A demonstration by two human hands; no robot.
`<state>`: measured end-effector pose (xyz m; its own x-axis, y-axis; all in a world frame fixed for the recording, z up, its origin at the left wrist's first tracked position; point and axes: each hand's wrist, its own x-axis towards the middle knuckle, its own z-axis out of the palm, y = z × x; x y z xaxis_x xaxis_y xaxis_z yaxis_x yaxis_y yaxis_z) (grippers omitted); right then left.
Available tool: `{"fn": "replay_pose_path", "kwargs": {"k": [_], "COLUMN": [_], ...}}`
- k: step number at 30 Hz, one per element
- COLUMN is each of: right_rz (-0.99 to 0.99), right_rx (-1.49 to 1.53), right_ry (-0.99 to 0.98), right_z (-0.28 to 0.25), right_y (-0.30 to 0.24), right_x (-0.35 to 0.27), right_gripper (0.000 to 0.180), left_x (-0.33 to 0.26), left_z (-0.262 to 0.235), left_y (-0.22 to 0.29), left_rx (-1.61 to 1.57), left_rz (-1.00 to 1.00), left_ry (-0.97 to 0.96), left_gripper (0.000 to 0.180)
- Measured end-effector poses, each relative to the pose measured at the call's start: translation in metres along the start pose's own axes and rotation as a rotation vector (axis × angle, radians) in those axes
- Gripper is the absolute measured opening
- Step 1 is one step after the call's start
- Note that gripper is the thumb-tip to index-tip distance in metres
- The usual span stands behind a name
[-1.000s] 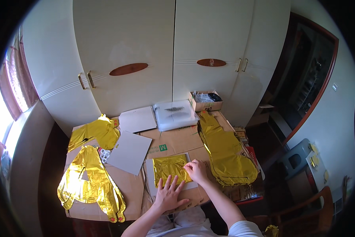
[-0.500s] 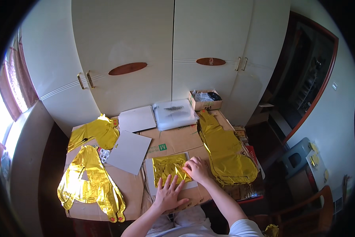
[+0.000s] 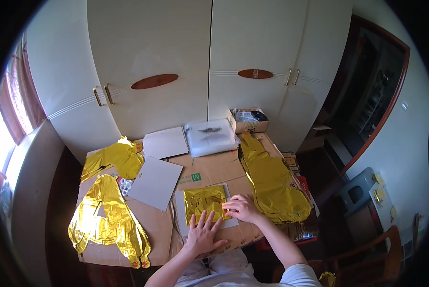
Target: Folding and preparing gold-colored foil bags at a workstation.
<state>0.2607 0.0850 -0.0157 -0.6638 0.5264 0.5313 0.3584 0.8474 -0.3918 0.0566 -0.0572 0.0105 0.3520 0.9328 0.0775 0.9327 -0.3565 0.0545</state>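
A gold foil balloon (image 3: 202,201), folded into a flat square, lies on a pale grey card (image 3: 180,213) close in front of me. My left hand (image 3: 203,237) rests flat with its fingers spread, fingertips on the near edge of the foil. At the foil's right edge, my right hand (image 3: 243,209) has bent fingers drawn together on the margin. Its fingertips partly cover that edge. Larger unfolded gold foil balloons lie to the right (image 3: 276,186) and to the left (image 3: 109,215).
Cardboard (image 3: 224,167) covers the table. Loose grey cards (image 3: 157,184), white rings (image 3: 125,185), a stack of clear plastic bags (image 3: 210,138) and a small open box (image 3: 250,125) sit around the work. Another gold balloon (image 3: 119,160) is at far left; a wardrobe (image 3: 152,48) stands behind.
My right hand has moved slightly down and right along the foil's right edge, its fingers turned more toward the left. The left hand stays in place.
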Motion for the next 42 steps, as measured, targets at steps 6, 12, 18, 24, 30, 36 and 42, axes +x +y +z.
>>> {"fn": "replay_pose_path", "kwargs": {"k": [6, 12, 18, 24, 30, 36, 42], "right_rz": [0.167, 0.169, 0.183, 0.167, 0.14, 0.251, 0.171], "right_rx": [-0.07, -0.069, -0.052, -0.073, -0.079, -0.083, -0.091], "right_ry": [-0.12, -0.15, -0.197, -0.302, -0.293, -0.295, -0.274], "right_z": [-0.005, -0.005, -0.007, -0.017, -0.022, -0.015, -0.009], "right_y": [0.0, 0.004, 0.005, 0.001, -0.001, -0.018, -0.007], "right_x": [-0.002, -0.006, -0.006, -0.001, 0.0, 0.006, -0.005], "right_gripper": [0.043, 0.055, 0.055, 0.058, 0.057, 0.052, 0.055], "left_x": [0.0, 0.0, 0.001, 0.001, 0.0, 0.0, 0.0], "left_z": [0.001, 0.001, 0.0, 0.0, 0.001, -0.002, 0.0], "left_y": [0.0, 0.0, 0.0, -0.001, 0.0, 0.0, 0.0], "left_rx": [-0.001, -0.002, 0.001, 0.003, 0.016, 0.012, 0.027], "left_rz": [-0.004, -0.001, -0.002, -0.004, 0.001, 0.003, 0.01], "left_ry": [-0.011, -0.014, -0.02, -0.013, 0.01, 0.011, 0.025], "left_gripper": [0.087, 0.087, 0.088, 0.088, 0.088, 0.087, 0.087]}}
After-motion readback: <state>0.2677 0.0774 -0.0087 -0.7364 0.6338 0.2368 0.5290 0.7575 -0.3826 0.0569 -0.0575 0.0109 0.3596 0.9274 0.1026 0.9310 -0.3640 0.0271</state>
